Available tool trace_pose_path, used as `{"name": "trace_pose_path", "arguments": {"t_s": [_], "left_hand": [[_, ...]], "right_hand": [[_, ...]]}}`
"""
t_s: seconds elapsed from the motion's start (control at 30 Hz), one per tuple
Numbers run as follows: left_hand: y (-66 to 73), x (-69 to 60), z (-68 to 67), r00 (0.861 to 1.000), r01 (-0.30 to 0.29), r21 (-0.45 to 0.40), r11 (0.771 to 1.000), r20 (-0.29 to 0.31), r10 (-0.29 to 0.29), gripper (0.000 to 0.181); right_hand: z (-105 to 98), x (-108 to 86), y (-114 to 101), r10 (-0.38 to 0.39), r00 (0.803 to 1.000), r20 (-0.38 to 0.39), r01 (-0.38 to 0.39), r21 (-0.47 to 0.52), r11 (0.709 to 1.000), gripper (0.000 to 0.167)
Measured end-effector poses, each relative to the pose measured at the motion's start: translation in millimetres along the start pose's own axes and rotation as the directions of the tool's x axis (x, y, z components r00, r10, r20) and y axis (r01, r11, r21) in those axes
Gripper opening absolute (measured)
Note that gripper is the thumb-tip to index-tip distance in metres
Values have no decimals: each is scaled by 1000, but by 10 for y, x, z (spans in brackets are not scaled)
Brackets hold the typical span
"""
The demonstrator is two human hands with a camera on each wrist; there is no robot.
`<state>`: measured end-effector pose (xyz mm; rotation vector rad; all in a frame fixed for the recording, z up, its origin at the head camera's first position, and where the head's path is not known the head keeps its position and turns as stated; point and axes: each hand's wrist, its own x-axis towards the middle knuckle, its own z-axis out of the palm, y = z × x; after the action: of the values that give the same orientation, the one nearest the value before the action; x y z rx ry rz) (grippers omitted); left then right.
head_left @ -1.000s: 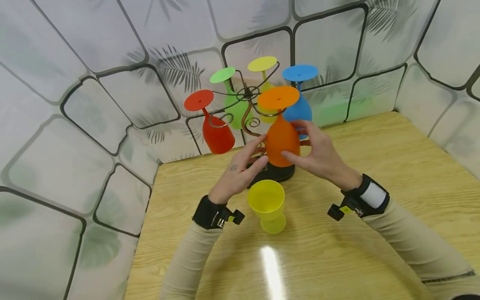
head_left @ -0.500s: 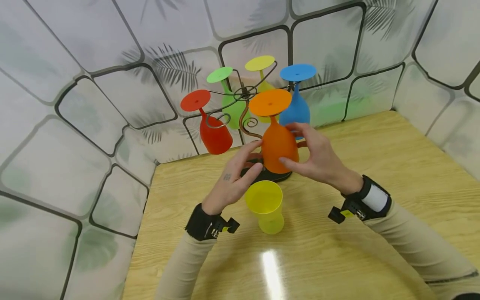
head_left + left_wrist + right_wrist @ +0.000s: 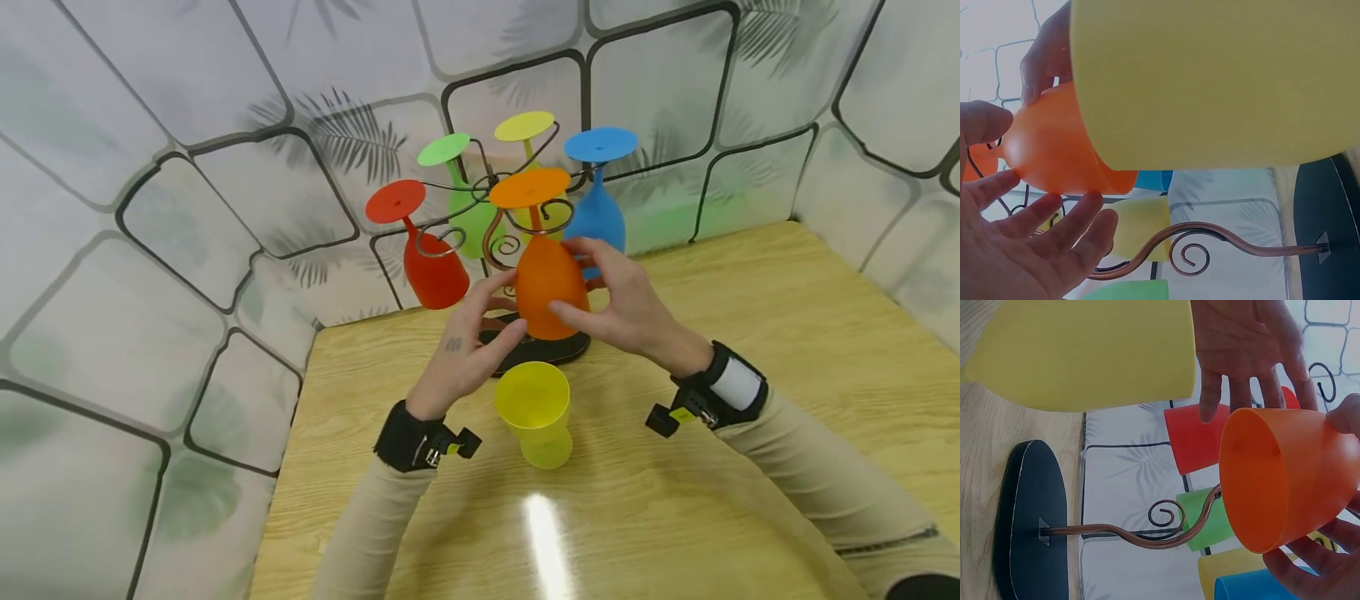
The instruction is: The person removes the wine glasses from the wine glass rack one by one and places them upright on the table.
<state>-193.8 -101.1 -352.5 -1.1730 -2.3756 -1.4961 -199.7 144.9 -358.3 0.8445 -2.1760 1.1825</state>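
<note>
My right hand point(image 3: 637, 304) grips the bowl of an upside-down orange goblet point(image 3: 551, 287), thumb in front and fingers behind. On the goblet's other side is my left hand point(image 3: 467, 346); in the left wrist view its spread, fairly straight fingers point(image 3: 1029, 215) touch the bowl. The orange stem stands in front of a curled hook point(image 3: 564, 218) of the metal rack point(image 3: 1254, 250); whether they touch I cannot tell. Red point(image 3: 435, 271), green point(image 3: 472, 221), yellow point(image 3: 525, 127) and blue goblets point(image 3: 600, 208) hang upside down on the rack.
An upright yellow goblet point(image 3: 532, 400) stands on the wooden table point(image 3: 637, 500), between my forearms and in front of the rack's black base point(image 3: 551, 354). It fills much of both wrist views. A patterned wall covering point(image 3: 652, 92) rises behind the rack.
The orange goblet has shifted left in both hands, dipping and then rising a little. The hook's curl now shows to the right of its stem. The other goblets have stayed put.
</note>
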Motion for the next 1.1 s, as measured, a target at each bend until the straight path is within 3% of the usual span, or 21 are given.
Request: {"name": "trace_pose_path", "arguments": {"t_s": [0.2,0.53,0.77,0.9,1.0,1.1], "left_hand": [[-32,95,41,999,32,19,999,-13,-32,65],[1,229,94,999,30,90,995,-15,-29,74],[32,288,153,998,49,45,998,28,-50,81],[55,299,187,1000,8,6,1000,29,-8,82],[77,291,195,999,-34,-12,999,12,34,81],[104,277,189,998,-61,-31,998,-15,61,79]], "right_hand": [[-5,17,18,51,999,-15,-51,-5,999,69],[-29,-5,23,107,992,-70,-104,49,993,65],[-80,-60,-28,183,978,-104,-173,101,980,64],[-97,-106,-79,212,972,-104,-197,137,971,65],[-109,-157,-99,198,975,-104,-181,154,971,62],[-122,-217,-89,102,985,-141,-85,124,989,53]]}}
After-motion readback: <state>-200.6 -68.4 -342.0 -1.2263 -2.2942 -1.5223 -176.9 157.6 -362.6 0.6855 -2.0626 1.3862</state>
